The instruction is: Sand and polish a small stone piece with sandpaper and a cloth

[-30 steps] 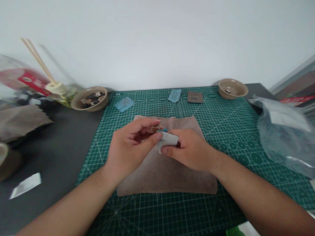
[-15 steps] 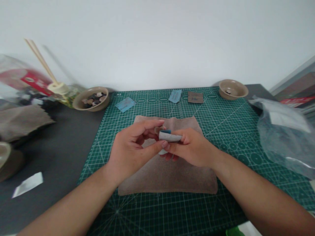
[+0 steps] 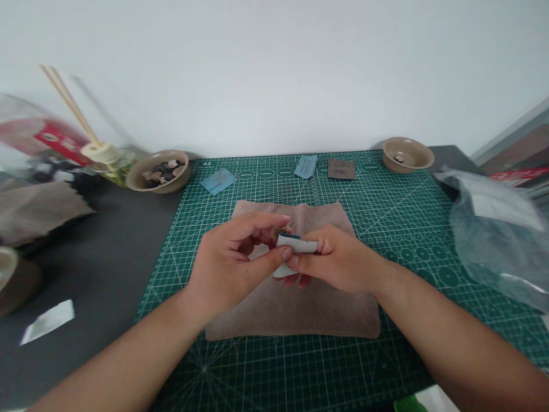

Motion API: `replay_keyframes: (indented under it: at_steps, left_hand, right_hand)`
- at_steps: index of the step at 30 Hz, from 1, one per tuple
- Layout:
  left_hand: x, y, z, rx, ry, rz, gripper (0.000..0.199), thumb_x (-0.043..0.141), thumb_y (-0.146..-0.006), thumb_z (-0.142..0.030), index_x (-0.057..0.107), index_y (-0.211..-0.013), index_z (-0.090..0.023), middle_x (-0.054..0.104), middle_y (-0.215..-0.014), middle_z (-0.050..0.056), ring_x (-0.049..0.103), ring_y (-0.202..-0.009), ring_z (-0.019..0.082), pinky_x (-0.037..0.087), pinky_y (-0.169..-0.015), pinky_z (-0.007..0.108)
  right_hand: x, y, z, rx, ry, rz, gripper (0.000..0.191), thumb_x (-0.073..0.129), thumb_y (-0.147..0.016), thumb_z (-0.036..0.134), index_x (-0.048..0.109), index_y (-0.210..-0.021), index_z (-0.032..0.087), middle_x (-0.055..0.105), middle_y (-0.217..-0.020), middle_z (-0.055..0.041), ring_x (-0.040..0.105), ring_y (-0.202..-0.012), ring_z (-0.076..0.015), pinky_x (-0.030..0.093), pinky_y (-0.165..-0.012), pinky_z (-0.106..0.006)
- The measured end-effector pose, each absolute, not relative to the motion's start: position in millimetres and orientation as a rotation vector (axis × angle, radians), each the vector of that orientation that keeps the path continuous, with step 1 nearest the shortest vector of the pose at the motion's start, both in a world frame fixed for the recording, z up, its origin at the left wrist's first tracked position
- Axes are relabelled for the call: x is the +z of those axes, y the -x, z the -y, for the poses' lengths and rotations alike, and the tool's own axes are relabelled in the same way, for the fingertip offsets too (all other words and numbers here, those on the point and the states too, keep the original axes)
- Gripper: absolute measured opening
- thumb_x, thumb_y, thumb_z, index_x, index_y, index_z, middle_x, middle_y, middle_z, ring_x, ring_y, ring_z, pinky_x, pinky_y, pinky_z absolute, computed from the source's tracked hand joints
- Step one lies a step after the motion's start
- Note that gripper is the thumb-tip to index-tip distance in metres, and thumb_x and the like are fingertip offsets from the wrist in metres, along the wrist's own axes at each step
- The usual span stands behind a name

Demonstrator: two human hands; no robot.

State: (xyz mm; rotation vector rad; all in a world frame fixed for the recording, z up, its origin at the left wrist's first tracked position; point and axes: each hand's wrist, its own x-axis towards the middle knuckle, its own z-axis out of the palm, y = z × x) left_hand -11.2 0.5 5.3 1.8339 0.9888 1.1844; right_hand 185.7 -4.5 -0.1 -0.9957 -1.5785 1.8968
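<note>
A small folded piece, pale grey outside with a blue inner face (image 3: pixel 297 244), is held between my two hands above a brown cloth (image 3: pixel 295 312). My left hand (image 3: pixel 242 252) presses its thumb on the piece's left end, and its index finger arches over a small brown bit at the fold. From the other side, my right hand (image 3: pixel 332 257) pinches the piece, with fingertips showing underneath. The brown cloth lies flat on a green cutting mat (image 3: pixel 240 375).
Behind the cloth lie two blue packets (image 3: pixel 218 181) (image 3: pixel 306 166) and a brown square (image 3: pixel 341 169). Bowls stand at back left (image 3: pixel 178 182) and back right (image 3: pixel 407 155). A clear plastic bag (image 3: pixel 493 246) lies right; a reed diffuser (image 3: pixel 100 153) stands left.
The folded piece has tilted and flattened slightly between my fingers, showing less blue and more pale grey. My left index finger has stretched a little to the right.
</note>
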Motion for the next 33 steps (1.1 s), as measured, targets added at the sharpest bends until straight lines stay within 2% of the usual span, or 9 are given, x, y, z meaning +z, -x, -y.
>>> replay_keyframes:
  at_steps: [4, 10, 15, 23, 29, 33]
  left_hand:
    - [9.5, 7.6, 1.8, 1.191, -1.784, -1.002, 0.030, 0.080, -0.073, -0.008, 0.076, -0.100, -0.021, 0.074, -0.078, -0.001, 0.067, -0.066, 0.011, 0.056, -0.060, 0.020]
    - [13.5, 6.3, 3.3, 1.176, -1.756, -1.029, 0.030, 0.080, -0.072, -0.007, 0.076, -0.097, -0.021, 0.075, -0.079, -0.001, 0.069, -0.066, 0.012, 0.058, -0.059, 0.020]
    - [14.0, 7.5, 1.8, 1.172, -1.710, -0.975, 0.032, 0.080, -0.071, -0.005, 0.077, -0.098, -0.021, 0.074, -0.075, -0.002, 0.069, -0.065, 0.011, 0.058, -0.058, 0.018]
    - [9.9, 11.2, 0.4, 1.198, -1.609, -0.888, 0.027, 0.079, -0.076, -0.006, 0.079, -0.097, -0.024, 0.079, -0.084, 0.000, 0.073, -0.069, 0.012, 0.059, -0.060, 0.018]
    - [12.6, 9.7, 4.2, 1.205, -1.633, -0.996, 0.021, 0.081, -0.074, -0.010, 0.080, -0.089, -0.024, 0.079, -0.083, 0.001, 0.073, -0.073, 0.015, 0.061, -0.063, 0.023]
    - [12.0, 8.0, 2.1, 1.167, -1.632, -1.020, 0.021, 0.080, -0.072, -0.010, 0.080, -0.088, -0.024, 0.078, -0.078, 0.000, 0.070, -0.066, 0.013, 0.057, -0.057, 0.020]
  right_hand:
    - [-0.4, -185.9, 4.8, 1.942, 0.950, 1.590, 0.025, 0.061, -0.096, 0.036, 0.072, -0.091, 0.015, 0.073, -0.081, -0.0024, 0.070, -0.073, -0.0124, 0.057, -0.063, -0.024]
    - [-0.2, -185.7, 5.4, 1.954, 0.902, 1.599, 0.021, 0.058, -0.098, 0.031, 0.071, -0.093, 0.015, 0.073, -0.086, -0.0021, 0.071, -0.080, -0.0125, 0.058, -0.063, -0.022]
    - [0.8, -185.3, 5.3, 1.985, 0.891, 1.558, 0.022, 0.060, -0.097, 0.033, 0.071, -0.093, 0.015, 0.072, -0.084, -0.0024, 0.071, -0.078, -0.0126, 0.058, -0.064, -0.023]
    - [0.3, -187.4, 3.5, 2.104, 0.864, 1.498, 0.027, 0.062, -0.095, 0.039, 0.072, -0.093, 0.014, 0.073, -0.088, -0.0044, 0.070, -0.078, -0.0139, 0.057, -0.066, -0.027]
    - [2.4, -187.0, 3.2, 1.822, 0.984, 1.596, 0.033, 0.079, -0.080, 0.047, 0.068, -0.085, 0.016, 0.062, -0.073, 0.0023, 0.055, -0.066, -0.0103, 0.043, -0.059, -0.023]
    - [2.9, -187.5, 4.3, 1.682, 1.020, 1.645, 0.042, 0.072, -0.086, 0.050, 0.057, -0.066, 0.016, 0.048, -0.059, 0.0052, 0.040, -0.055, -0.0072, 0.028, -0.050, -0.023]
